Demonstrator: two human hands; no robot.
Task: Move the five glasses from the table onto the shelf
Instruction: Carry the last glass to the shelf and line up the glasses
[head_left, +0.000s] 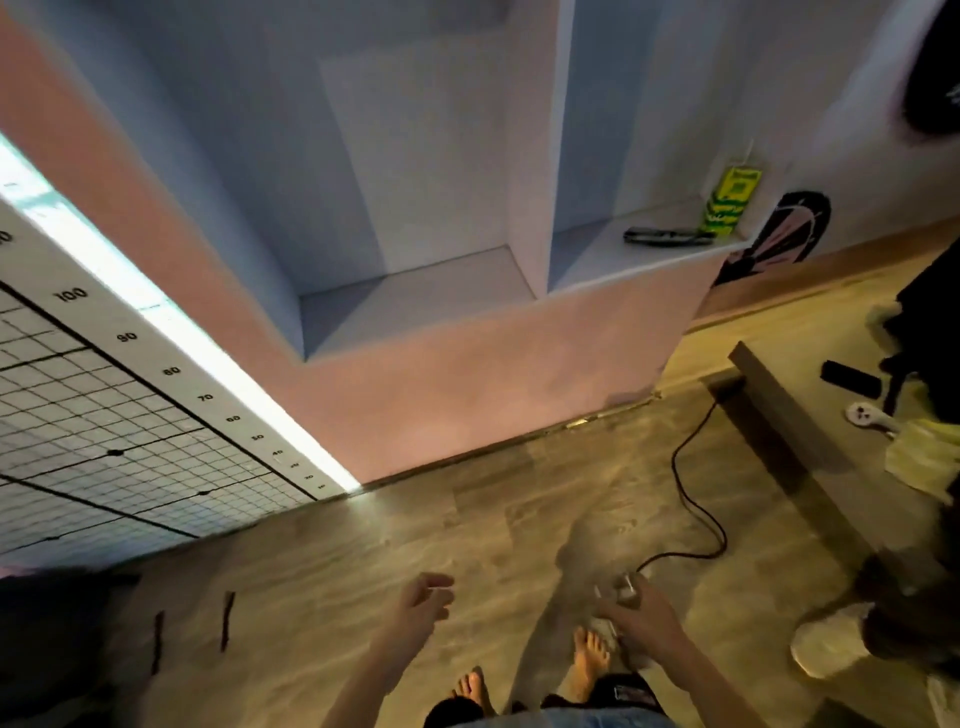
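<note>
My right hand (641, 618) is low in the head view, closed around a clear glass (623, 590) that is blurred and hard to make out. My left hand (421, 603) hangs beside it with fingers apart and nothing in it. Ahead stands the built-in shelf: a deep left niche with a bare floor (415, 301) and a right ledge (639, 249). No glass stands on either. The table (810, 405) runs along the right edge, and no other glasses show on the part I can see.
A black remote-like object (667, 236) and a green-yellow carton (730, 200) lie on the right ledge. A black cable (691, 483) snakes across the floor. On the table are a dark phone (849, 378), a white controller (867, 415) and yellow cloth (919, 457). A measuring grid board (104, 415) stands left.
</note>
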